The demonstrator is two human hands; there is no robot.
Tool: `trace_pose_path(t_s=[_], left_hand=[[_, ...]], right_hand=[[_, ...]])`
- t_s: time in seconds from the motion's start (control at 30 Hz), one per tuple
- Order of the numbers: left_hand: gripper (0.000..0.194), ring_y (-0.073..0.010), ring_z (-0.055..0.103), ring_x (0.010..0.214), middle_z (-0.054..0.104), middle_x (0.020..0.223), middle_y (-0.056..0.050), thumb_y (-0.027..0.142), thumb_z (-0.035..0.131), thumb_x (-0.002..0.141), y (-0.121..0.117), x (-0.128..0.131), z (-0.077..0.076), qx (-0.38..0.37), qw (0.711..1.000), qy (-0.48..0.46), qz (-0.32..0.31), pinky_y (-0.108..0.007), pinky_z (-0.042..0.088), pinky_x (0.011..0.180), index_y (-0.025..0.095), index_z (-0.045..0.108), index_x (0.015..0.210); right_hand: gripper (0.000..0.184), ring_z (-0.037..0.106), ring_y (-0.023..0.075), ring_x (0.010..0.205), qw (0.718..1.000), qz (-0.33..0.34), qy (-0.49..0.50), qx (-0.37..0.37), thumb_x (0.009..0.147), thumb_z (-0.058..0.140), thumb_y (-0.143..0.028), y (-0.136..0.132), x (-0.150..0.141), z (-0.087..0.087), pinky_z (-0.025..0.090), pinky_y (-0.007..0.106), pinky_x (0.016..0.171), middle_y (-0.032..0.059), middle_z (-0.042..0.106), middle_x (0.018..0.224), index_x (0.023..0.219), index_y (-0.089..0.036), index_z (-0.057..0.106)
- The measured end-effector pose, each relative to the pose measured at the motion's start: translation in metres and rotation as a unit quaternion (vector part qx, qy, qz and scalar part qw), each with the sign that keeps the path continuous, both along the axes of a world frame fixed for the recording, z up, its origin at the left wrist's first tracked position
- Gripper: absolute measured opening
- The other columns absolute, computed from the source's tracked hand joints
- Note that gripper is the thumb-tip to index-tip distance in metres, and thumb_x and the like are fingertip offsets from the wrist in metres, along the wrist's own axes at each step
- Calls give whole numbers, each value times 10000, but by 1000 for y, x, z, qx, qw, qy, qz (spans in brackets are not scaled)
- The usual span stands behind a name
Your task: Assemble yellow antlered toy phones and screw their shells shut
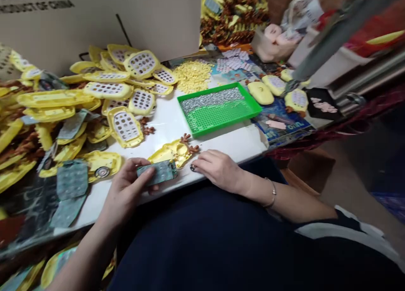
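Note:
My left hand [128,183] is closed on a green circuit board [160,173], its thumb lying across the top of it. Just behind the board, a yellow plastic half-shell [172,149] with brown antler-like parts [189,144] lies hollow side up near the table edge; the board covers part of it. My right hand [218,168] is to the right of this shell, fingers bent together. At its fingertips is a small dark, shiny bit [192,167], too small to name.
A green tray [221,124] of small metal screws stands behind the hands. Yellow shells with holed white faces [125,126] pile up on the left, near more circuit boards [72,179]. Small yellow pieces [193,75] lie behind the tray. A grey metal pole [332,38] slants down at right.

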State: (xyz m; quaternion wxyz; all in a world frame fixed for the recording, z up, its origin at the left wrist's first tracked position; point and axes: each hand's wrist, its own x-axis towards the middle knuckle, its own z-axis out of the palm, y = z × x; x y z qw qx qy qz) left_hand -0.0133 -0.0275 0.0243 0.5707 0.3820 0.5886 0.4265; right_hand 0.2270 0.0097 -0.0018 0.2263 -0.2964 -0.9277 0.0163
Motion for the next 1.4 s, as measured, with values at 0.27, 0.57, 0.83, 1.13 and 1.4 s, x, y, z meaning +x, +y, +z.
trace_pose_path(t_s=[0.27, 0.57, 0.83, 1.13, 1.4], left_hand=[[329, -89, 565, 444, 568, 613, 80, 364, 743, 738, 0, -2, -1, 37, 999, -13, 32, -195, 470, 438, 214, 493, 891], [315, -80, 564, 440, 570, 666, 75, 358, 739, 747, 8, 0, -6, 71, 995, 5, 72, -202, 480, 440, 208, 510, 903], [293, -80, 564, 440, 564, 636, 77, 356, 717, 762, 9, 0, -8, 62, 995, 35, 63, -196, 485, 447, 205, 508, 901], [279, -81, 579, 440, 570, 675, 70, 346, 703, 766, 13, -1, -6, 48, 996, 60, 47, -200, 492, 447, 198, 513, 906], [344, -78, 575, 415, 614, 694, 63, 380, 726, 753, 14, -5, -6, 37, 998, 21, 39, -195, 482, 433, 199, 501, 941]], right_hand=[[174, 597, 181, 862, 994, 43, 83, -53, 976, 435, -177, 27, -5, 19, 512, 303, 768, 95, 660, 887, 977, -108, 595], [203, 575, 195, 831, 995, 72, -71, -19, 971, 442, -189, 73, -24, 14, 454, 297, 716, 95, 656, 901, 965, -115, 631], [235, 545, 172, 805, 974, 52, -218, -3, 977, 414, -132, 70, -34, 30, 287, 277, 554, 86, 658, 913, 967, -127, 649], [177, 569, 146, 704, 943, 82, -316, -70, 912, 521, -89, 81, -51, 54, 167, 283, 477, 35, 633, 771, 818, -148, 659], [177, 567, 139, 645, 934, 73, -339, -87, 906, 521, -81, 78, -53, 62, 183, 279, 476, 48, 667, 806, 863, -147, 680]])
